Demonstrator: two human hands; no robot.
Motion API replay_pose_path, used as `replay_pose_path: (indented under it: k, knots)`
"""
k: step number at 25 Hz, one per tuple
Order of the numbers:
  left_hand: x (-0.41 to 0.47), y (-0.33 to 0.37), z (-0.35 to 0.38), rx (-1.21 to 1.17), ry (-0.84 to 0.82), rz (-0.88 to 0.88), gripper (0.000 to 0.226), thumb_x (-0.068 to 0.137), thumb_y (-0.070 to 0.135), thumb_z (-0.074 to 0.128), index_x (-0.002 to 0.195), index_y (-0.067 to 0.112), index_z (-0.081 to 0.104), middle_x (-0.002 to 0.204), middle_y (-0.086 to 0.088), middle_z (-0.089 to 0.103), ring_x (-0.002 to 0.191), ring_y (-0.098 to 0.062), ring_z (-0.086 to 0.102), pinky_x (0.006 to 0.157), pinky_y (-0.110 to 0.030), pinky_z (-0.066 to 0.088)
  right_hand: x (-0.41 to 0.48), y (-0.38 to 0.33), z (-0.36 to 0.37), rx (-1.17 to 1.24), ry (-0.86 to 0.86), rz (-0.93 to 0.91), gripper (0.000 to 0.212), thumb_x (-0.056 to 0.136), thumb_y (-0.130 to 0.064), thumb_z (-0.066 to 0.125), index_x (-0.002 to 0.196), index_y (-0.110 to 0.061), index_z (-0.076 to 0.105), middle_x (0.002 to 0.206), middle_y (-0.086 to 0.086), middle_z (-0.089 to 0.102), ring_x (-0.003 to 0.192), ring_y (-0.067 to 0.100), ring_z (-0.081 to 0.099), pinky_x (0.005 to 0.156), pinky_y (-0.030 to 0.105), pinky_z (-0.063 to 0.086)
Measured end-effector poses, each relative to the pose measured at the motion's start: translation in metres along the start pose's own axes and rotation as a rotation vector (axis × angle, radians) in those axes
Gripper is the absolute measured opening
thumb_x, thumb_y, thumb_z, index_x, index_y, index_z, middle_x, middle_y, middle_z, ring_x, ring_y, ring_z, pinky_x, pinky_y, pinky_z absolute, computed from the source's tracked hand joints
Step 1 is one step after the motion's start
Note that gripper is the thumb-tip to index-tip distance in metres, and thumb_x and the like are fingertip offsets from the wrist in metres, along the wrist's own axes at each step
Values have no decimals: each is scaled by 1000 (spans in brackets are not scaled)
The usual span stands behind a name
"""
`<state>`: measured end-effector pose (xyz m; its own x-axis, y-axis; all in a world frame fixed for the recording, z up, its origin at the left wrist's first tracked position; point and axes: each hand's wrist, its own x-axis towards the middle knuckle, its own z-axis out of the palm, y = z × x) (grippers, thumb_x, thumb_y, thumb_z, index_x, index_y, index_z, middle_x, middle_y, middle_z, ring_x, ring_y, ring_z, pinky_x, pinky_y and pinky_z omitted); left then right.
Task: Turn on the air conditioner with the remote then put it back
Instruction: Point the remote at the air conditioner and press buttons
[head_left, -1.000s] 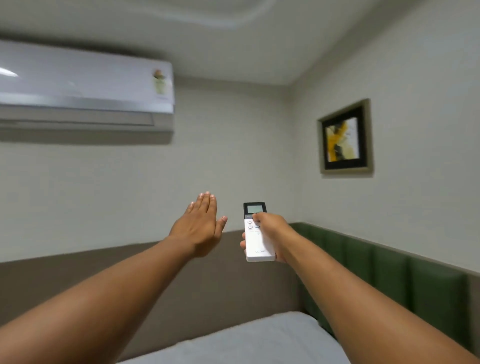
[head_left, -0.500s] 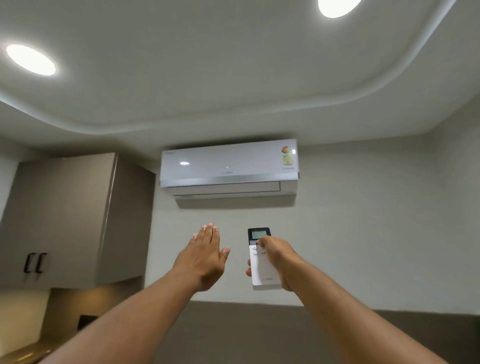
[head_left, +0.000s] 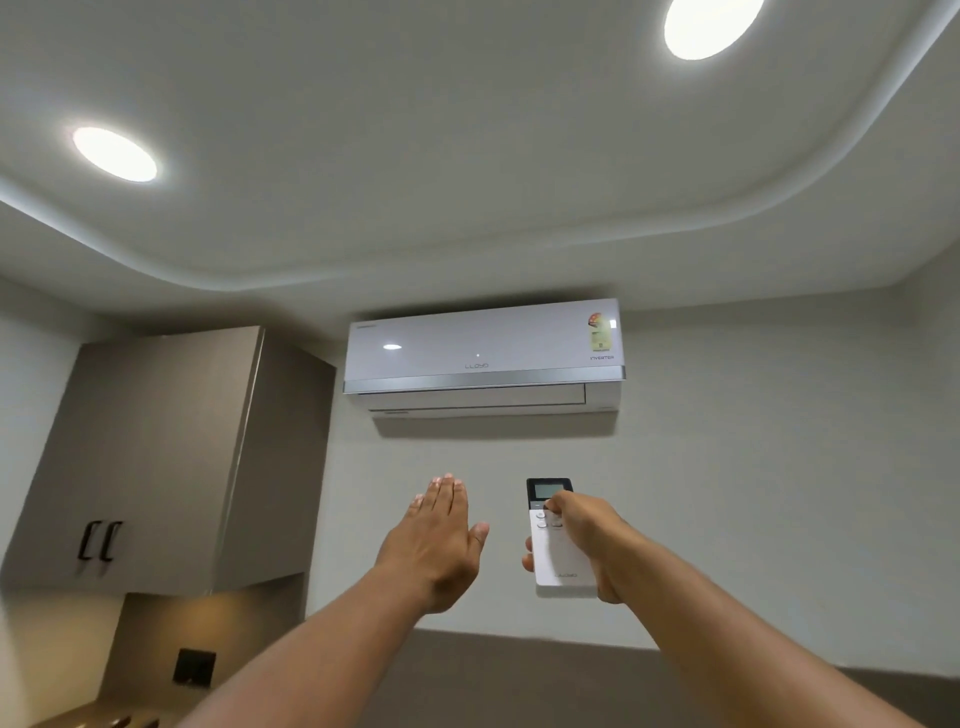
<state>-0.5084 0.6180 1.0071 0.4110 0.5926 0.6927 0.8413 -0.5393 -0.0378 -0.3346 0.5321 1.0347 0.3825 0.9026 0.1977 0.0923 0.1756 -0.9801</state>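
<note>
A white wall-mounted air conditioner (head_left: 483, 358) hangs high on the wall straight ahead, its bottom flap shut. My right hand (head_left: 592, 540) holds a white remote (head_left: 558, 551) upright below it, pointed up at the unit, with the thumb resting on the buttons just under the dark screen. My left hand (head_left: 441, 545) is raised beside the remote, flat, fingers together and stretched out, holding nothing. A small gap separates the two hands.
A brown wall cabinet (head_left: 156, 457) with two black handles hangs at the left. Two round ceiling lights (head_left: 114, 154) glow overhead. A dark padded wall panel (head_left: 545, 670) runs along the bottom behind my arms.
My view has swung up and to the left, from the bed corner and framed picture to the air conditioner and ceiling. My thumb has shifted up towards the remote's screen. Both arms stay raised.
</note>
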Motion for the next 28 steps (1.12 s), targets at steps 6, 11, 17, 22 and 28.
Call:
replay_pose_path:
  k: [6, 11, 17, 22, 28]
  knots:
    - [-3, 9, 4, -9, -24, -1, 67, 98, 50, 11, 151, 11, -7, 160, -6, -11, 145, -18, -10, 113, -34, -4, 2, 4, 0, -30, -22, 0, 26, 93, -23, 48, 105, -5, 62, 72, 17, 78, 64, 35, 77, 74, 40, 62]
    - [-8, 7, 3, 10, -32, -12, 67, 99, 50, 12, 151, 13, -6, 160, -5, -11, 145, -19, -10, 112, -34, -4, 6, 10, 3, 4, -46, 7, 26, 93, -22, 48, 105, -4, 63, 72, 18, 78, 64, 35, 77, 69, 39, 62]
    - [-9, 8, 4, 33, -42, -9, 67, 99, 50, 11, 151, 12, -6, 160, -5, -12, 145, -18, -10, 112, -33, -4, 2, 14, -2, 69, -141, 4, 28, 89, -13, 45, 112, 0, 54, 67, 23, 74, 58, 38, 73, 60, 43, 63]
    - [-5, 16, 6, 16, -24, 6, 67, 99, 50, 12, 151, 12, -6, 160, -5, -11, 145, -17, -10, 112, -33, -4, -4, 9, -7, 94, -173, -22, 30, 86, -13, 46, 111, 1, 55, 76, 23, 72, 61, 39, 72, 64, 44, 62]
    - [2, 25, 8, 1, -5, 34, 67, 99, 49, 13, 151, 12, -5, 160, -5, -10, 145, -18, -9, 110, -31, -6, -6, 8, -16, 70, -143, -34, 32, 88, -14, 46, 114, 2, 55, 83, 24, 72, 63, 38, 72, 71, 45, 62]
